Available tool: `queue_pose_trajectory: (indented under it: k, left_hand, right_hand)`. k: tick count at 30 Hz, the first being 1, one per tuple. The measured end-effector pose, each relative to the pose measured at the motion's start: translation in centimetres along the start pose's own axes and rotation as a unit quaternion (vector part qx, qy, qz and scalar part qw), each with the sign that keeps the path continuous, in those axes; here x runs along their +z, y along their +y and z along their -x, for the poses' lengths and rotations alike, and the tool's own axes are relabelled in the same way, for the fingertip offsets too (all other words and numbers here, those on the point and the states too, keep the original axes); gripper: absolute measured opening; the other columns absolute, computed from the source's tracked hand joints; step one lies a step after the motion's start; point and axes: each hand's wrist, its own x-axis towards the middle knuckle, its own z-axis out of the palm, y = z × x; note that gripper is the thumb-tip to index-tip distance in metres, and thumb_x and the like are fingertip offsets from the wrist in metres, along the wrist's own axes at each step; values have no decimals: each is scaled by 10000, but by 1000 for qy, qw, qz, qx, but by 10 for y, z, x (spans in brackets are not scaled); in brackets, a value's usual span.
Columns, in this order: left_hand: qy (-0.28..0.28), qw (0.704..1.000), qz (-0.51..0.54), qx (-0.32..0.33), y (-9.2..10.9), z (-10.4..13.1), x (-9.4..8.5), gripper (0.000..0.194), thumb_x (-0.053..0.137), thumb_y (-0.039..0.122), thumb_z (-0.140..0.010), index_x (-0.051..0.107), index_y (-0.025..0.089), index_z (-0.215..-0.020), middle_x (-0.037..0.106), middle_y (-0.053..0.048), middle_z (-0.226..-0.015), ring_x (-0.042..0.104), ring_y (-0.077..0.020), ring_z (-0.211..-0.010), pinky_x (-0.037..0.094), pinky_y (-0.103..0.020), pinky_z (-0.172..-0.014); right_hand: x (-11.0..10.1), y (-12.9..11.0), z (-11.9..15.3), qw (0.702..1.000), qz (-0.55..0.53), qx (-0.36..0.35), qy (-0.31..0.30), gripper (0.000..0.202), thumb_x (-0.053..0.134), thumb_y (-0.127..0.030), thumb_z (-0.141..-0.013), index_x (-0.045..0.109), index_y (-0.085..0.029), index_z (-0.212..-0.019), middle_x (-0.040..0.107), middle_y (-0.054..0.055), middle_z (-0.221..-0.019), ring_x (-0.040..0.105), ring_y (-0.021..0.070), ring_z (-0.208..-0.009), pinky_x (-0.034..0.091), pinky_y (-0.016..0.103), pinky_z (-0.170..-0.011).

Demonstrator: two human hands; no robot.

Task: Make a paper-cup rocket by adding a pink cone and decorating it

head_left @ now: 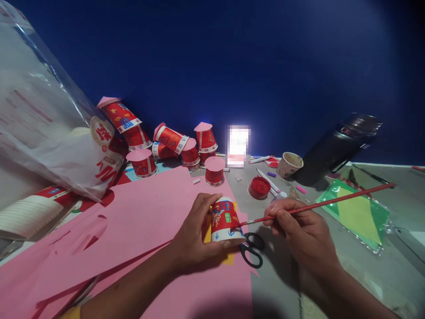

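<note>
My left hand point(195, 230) grips a red and white paper cup point(227, 218) from its left side, above pink paper point(149, 199). The cup is tilted and has blue marks on its white band. In my right hand point(299, 226) is a long red paintbrush point(318, 204); its tip meets the cup's lower right side, at the edge of the red. Black-handled scissors point(253, 253) lie just right of the cup. Behind the cup is a small pot of red paint point(259, 188).
Several red cups with pink tops point(214, 170) stand or lean along the blue wall. A patterned cup point(289, 165), a black flask point(335, 148) and a green packet point(357, 212) are at the right. A large plastic bag point(49, 102) and stacked cups point(29, 217) fill the left.
</note>
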Motion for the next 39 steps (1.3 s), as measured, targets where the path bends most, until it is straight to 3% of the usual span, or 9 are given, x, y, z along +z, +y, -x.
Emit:
queue_pose_trajectory:
  k: [9, 22, 32, 39]
  left_hand:
    - [-6, 999, 40, -10, 3, 1, 2, 795, 950, 404, -736, 500, 399, -1391, 485, -18, -1275, 641, -192, -1017, 660, -323, -789]
    - [0, 1000, 8, 13, 0, 0, 0, 809, 956, 409, -727, 511, 396, -1403, 503, -26, -1289, 612, -226, -1119, 649, -368, -906]
    - [-10, 999, 30, -5, 3, 0, -2, 778, 931, 423, -754, 507, 404, -1407, 480, -33, -1315, 636, -222, -1065, 659, -374, -853]
    - [-6, 999, 30, -16, 4, 0, 0, 779, 941, 427, -743, 514, 395, -1394, 477, -35, -1324, 642, -235, -1089, 650, -402, -906]
  right_hand:
    - [-1, 0, -2, 1000, -16, 5, 1, 192, 765, -409, -961, 788, -235, -883, 768, 39, -757, 659, 112, -579, 544, 168, -531]
    - [-1, -2, -1, 1000, 1, 9, -5, 235, 766, -432, -953, 779, -212, -871, 767, 52, -749, 665, 130, -578, 560, 202, -539]
    - [-3, -6, -4, 1000, -18, 23, 11, 240, 782, -437, -935, 778, -212, -853, 768, 63, -728, 668, 150, -570, 560, 225, -516]
    - [-1, -4, -2, 999, -26, 30, 0, 239, 792, -434, -928, 781, -209, -847, 770, 59, -727, 659, 134, -560, 550, 206, -514]
